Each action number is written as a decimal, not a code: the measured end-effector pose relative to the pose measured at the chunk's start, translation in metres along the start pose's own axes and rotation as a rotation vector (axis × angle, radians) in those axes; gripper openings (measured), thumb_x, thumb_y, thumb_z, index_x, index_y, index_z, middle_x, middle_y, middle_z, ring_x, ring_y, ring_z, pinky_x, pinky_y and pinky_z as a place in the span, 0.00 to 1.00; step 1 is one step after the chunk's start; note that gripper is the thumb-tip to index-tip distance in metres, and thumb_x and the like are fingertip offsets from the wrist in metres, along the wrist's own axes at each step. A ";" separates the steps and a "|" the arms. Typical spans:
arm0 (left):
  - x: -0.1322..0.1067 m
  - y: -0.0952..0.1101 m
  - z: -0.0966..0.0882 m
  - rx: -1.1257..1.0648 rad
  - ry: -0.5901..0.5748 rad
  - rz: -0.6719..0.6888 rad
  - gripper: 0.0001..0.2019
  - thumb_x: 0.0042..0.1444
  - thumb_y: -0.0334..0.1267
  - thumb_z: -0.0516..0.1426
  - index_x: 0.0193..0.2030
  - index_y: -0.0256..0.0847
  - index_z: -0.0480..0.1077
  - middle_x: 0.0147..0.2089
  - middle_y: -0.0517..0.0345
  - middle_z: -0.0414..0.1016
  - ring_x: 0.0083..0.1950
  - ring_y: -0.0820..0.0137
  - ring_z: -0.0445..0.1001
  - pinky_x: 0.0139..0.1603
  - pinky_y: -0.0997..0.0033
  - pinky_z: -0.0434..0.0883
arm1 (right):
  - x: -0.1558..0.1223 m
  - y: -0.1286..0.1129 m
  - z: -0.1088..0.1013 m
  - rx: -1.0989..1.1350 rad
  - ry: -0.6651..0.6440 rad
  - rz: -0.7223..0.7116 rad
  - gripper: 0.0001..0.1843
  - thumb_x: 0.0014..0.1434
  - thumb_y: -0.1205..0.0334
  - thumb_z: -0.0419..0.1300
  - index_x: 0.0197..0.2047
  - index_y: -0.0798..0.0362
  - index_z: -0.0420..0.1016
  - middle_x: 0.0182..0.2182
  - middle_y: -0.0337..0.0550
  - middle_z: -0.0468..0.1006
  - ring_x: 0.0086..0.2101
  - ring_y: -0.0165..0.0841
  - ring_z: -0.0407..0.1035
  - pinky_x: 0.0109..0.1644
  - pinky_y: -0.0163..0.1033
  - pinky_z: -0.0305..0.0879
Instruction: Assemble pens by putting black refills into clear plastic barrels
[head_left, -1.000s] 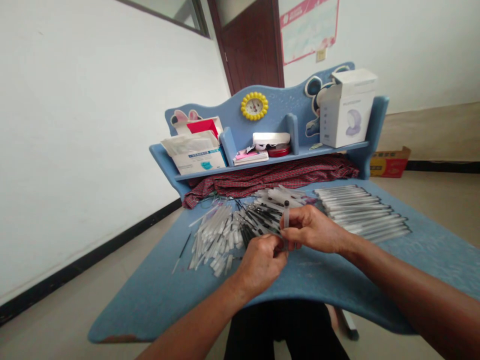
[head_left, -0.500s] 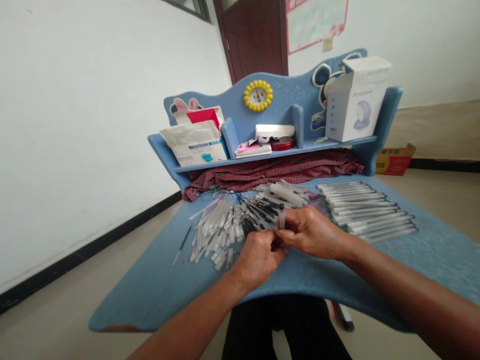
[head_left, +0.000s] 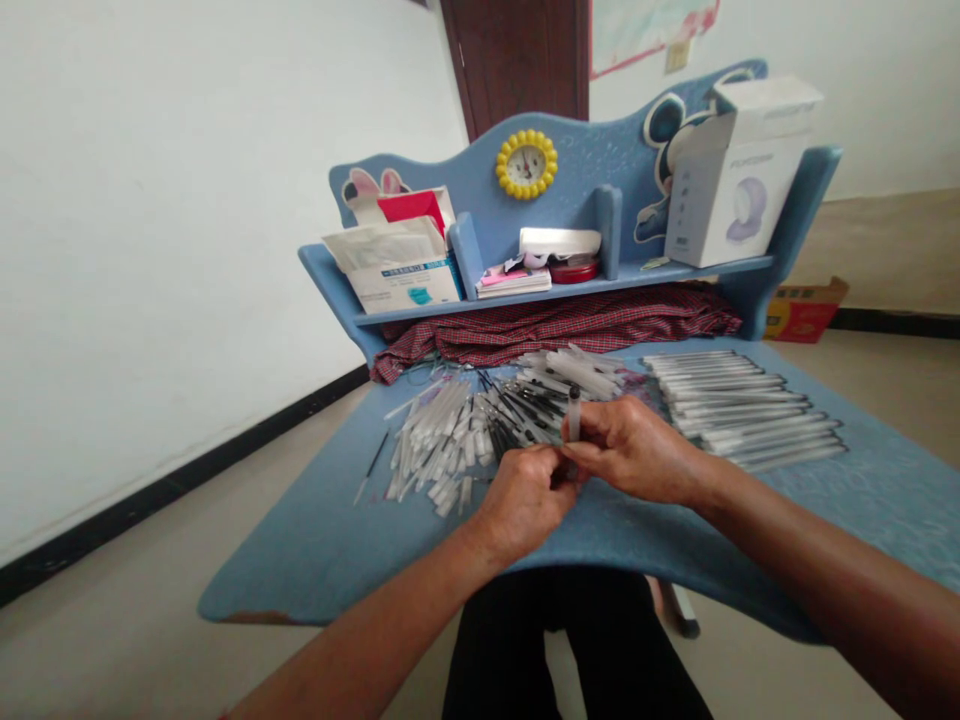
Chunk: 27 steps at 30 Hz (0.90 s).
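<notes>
My right hand (head_left: 636, 452) is closed round a clear pen barrel (head_left: 574, 414) that stands upright out of its fingers. My left hand (head_left: 523, 499) is curled right against it, fingertips pinched at the barrel's lower end; what they pinch is hidden. Both hands hover over the blue desk (head_left: 322, 540), just in front of a heap of black refills (head_left: 517, 412). A pile of clear caps and barrels (head_left: 439, 445) lies to the left. A neat row of assembled pens (head_left: 739, 408) lies to the right.
A red checked cloth (head_left: 555, 330) lies under the desk's blue shelf (head_left: 570, 290). The shelf holds a white box (head_left: 739, 180), a packet (head_left: 401, 270), booklets and a red tin. A small yellow clock (head_left: 526, 165) sits on the backboard. One refill (head_left: 370, 465) lies apart, left.
The view has tilted down and the desk appears higher in frame. The hands stay together on the barrel, which dipped half a second ago and now stands a little higher.
</notes>
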<state>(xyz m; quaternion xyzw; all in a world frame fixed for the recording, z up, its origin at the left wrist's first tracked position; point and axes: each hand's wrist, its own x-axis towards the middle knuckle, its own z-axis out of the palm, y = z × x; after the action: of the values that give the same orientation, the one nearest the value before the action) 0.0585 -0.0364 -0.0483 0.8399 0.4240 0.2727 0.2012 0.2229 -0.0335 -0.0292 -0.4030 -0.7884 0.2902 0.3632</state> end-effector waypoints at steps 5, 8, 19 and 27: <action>-0.001 0.003 -0.001 -0.005 -0.001 -0.024 0.07 0.48 0.23 0.56 0.27 0.37 0.73 0.26 0.61 0.73 0.27 0.74 0.70 0.31 0.78 0.66 | -0.001 0.001 0.000 -0.008 -0.003 -0.014 0.08 0.56 0.66 0.56 0.25 0.53 0.65 0.20 0.36 0.69 0.23 0.27 0.62 0.25 0.33 0.56; -0.002 0.003 0.001 0.008 0.024 -0.007 0.06 0.48 0.24 0.56 0.26 0.36 0.72 0.25 0.61 0.72 0.26 0.73 0.70 0.30 0.77 0.66 | -0.003 0.000 -0.001 -0.026 -0.003 -0.041 0.08 0.56 0.66 0.56 0.25 0.53 0.65 0.19 0.36 0.68 0.23 0.27 0.61 0.25 0.34 0.55; 0.004 -0.005 0.012 0.044 0.049 0.089 0.07 0.50 0.23 0.55 0.29 0.37 0.72 0.29 0.58 0.74 0.30 0.71 0.73 0.34 0.75 0.68 | -0.002 0.003 -0.005 -0.098 0.011 -0.050 0.11 0.57 0.65 0.57 0.23 0.52 0.64 0.19 0.36 0.67 0.22 0.28 0.60 0.25 0.36 0.54; 0.005 -0.001 0.012 0.082 0.032 0.037 0.07 0.49 0.24 0.56 0.25 0.37 0.70 0.25 0.60 0.70 0.26 0.73 0.69 0.31 0.75 0.65 | -0.002 0.007 -0.003 -0.067 0.024 -0.022 0.11 0.56 0.66 0.58 0.23 0.52 0.64 0.20 0.37 0.70 0.24 0.29 0.63 0.27 0.36 0.57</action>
<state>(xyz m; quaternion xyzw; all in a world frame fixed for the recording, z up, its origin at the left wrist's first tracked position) 0.0679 -0.0333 -0.0565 0.8506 0.4225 0.2722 0.1548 0.2294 -0.0307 -0.0335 -0.4096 -0.7977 0.2545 0.3620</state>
